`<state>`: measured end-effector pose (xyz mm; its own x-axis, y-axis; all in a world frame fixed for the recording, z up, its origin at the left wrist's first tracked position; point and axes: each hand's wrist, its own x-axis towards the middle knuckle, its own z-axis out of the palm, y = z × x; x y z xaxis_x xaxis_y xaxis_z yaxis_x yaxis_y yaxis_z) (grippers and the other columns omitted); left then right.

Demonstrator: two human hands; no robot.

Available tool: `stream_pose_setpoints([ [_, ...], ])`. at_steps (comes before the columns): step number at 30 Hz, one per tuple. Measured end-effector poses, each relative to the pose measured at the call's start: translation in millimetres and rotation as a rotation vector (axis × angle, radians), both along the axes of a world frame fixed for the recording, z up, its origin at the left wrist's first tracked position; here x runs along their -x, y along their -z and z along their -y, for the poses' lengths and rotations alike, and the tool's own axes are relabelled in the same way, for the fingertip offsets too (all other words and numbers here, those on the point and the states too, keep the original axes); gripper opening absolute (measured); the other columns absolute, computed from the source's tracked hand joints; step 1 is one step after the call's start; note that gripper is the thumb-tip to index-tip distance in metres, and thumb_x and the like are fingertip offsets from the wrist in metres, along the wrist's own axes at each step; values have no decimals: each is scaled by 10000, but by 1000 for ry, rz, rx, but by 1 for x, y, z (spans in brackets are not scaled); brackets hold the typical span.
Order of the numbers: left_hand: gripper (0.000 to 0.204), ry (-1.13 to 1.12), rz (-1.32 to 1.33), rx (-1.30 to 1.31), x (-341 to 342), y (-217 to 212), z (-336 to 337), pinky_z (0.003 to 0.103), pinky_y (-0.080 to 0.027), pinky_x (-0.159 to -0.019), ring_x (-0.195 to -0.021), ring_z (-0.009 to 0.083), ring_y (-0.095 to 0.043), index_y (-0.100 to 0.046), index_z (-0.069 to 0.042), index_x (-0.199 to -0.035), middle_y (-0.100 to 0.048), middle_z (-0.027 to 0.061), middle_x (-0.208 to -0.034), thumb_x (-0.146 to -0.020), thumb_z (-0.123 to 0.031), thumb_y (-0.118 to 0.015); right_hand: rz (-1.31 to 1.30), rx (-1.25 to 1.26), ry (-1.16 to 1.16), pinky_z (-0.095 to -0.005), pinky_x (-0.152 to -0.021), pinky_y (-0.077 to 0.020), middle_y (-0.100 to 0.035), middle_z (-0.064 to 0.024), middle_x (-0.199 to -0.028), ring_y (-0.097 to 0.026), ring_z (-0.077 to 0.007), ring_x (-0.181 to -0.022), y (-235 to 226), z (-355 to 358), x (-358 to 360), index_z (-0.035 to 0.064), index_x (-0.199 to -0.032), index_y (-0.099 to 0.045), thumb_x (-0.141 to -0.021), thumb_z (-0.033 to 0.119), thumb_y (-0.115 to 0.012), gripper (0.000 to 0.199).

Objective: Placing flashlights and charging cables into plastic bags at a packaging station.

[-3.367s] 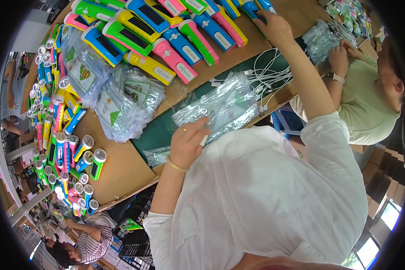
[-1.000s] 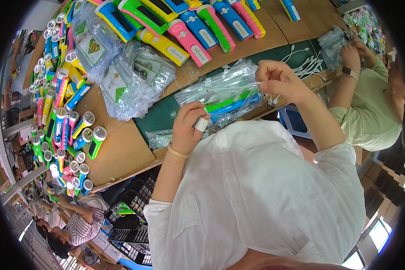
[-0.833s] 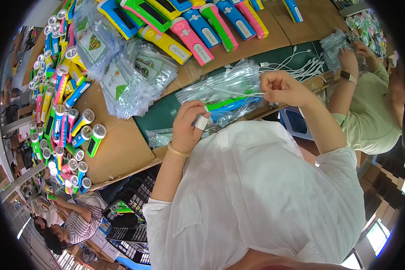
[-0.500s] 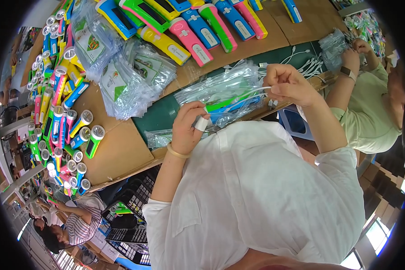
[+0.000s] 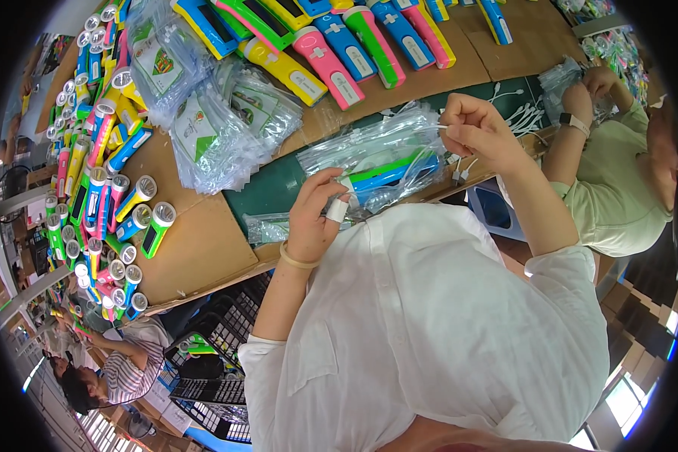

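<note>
A blue and green flashlight lies in a clear zip bag at the table's near edge. My left hand has its fingers closed on the bag's left end, by the flashlight's end; a white band wraps one finger. At the bag's right end my right hand pinches a short visible piece of white cable. The rest of that cable is hard to make out through the shiny plastic. Under and behind this bag lies a stack of clear bags.
Loose white cables lie to the right, near a co-worker's hands. Printed plastic bags are piled at the left. Coloured flashlights line the far side, and more crowd the left. Black crates stand below the table.
My right hand has moved slightly up and left toward the bag. Less of the white cable shows outside it. My left hand stays nearly in place.
</note>
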<state>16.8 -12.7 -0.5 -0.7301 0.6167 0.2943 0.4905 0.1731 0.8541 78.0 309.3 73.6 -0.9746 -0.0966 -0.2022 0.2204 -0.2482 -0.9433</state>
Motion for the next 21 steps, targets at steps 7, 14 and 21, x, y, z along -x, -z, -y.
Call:
stream_pose_setpoints([
  [7, 196, -9, 23, -6, -1, -1, -1, 358, -542, -902, -1026, 303, -662, -675, -41, -1013, -667, 127, -1232, -835, 12, -739, -226, -53, 2, -264, -549, -334, -494, -25, -695, -435, -102, -614, -9, 15, -16, 72, -808, -465, -905, 125, -675, 238],
  [14, 186, -7, 26, 3, -2, -2, -2, 362, -541, -919, -1038, 306, -662, -674, -37, -1009, -666, 128, -1231, -840, 15, -732, -382, 8, 24, -287, -580, -351, -509, -47, -702, -445, -139, -638, -11, 22, -15, 69, -770, -459, -875, 101, -698, 263],
  [21, 187, -9, 28, -12, -1, -2, -3, 353, -540, -915, -1031, 296, -660, -675, -38, -1015, -663, 134, -1231, -845, 23, -724, -285, -147, -71, -273, -579, -358, -507, -38, -723, -461, -124, -649, 8, 18, -16, 51, -774, -485, -867, 60, -674, 212],
])
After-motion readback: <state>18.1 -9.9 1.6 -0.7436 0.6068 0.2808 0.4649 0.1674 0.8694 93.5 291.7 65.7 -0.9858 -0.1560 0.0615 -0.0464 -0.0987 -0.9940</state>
